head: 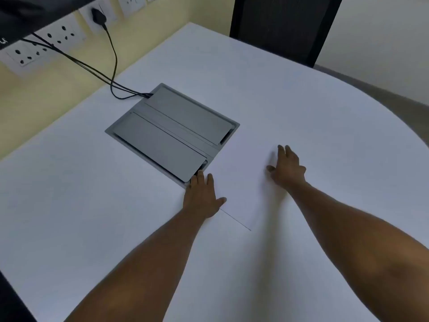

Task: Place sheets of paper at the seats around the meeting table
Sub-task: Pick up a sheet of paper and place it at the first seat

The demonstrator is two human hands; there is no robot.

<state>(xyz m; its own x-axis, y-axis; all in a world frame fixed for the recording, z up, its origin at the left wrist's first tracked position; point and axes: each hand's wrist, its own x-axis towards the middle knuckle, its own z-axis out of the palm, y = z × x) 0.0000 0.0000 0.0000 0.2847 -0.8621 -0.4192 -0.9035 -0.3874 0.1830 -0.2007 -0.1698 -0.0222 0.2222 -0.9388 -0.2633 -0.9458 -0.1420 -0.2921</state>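
The left hand's fingers (201, 178) lie flat and spread, gripping nothing, with their tips at the near corner of the grey cable box (173, 132) set into the table. The left hand (201, 197) presses palm-down on what looks like the left edge of a sheet of paper (241, 182). The right hand (286, 168) is also open and flat, fingers splayed toward the far side, resting on the same sheet to the right.

The sheet is white on a white table (301, 108), so its outline is hard to make out; only a thin dark line running near-right from under the left hand marks one edge. It lies between the two hands, just right of the cable box, and its far edge cannot be traced. Black cables (109, 75) run from the wall sockets (55, 38) at far left into the box. A dark chair back (283, 26) stands at the far side of the table.

The person appears to be flattening or squaring the sheet at this seat. The main risk seems to be position: the sheet sits close to the box, so a slide left could carry it over the box lid. Uneven pressure from the two palms might crease or skew it. Lifting the hands quickly could drag it off line.
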